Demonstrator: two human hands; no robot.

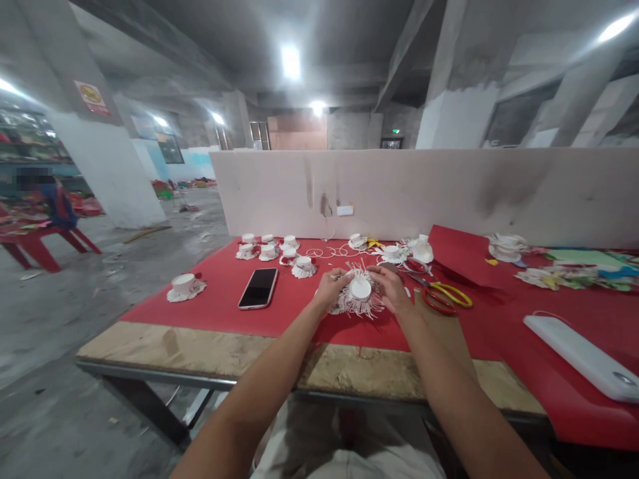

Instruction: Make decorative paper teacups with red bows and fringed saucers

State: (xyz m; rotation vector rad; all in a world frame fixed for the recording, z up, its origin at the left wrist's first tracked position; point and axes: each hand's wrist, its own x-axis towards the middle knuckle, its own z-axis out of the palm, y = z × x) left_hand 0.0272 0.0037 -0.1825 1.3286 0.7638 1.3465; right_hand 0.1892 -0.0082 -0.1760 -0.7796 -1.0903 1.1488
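Observation:
A small white paper hat (360,289) with a round flat top and a brim cut into thin fringe is held low over the red sheet (224,318). My left hand (330,290) grips its fringe from the left, fingers closed. On the other side my right hand (391,289) pinches the fringe near the upper right. Below the left fingers lies some white ruffled paper, partly covered. To the right of my right hand are yellow-handled scissors (455,293) and red-handled scissors (439,303). Several similar white hats, such as one (304,265) at left, stand on the sheet.
A phone (258,289) lies left of my hands, with another white hat (183,286) beyond it. A white oblong device (582,352) and colourful paper pieces (574,273) are at right. A pale board (399,193) stands along the table's back. A person sits far left.

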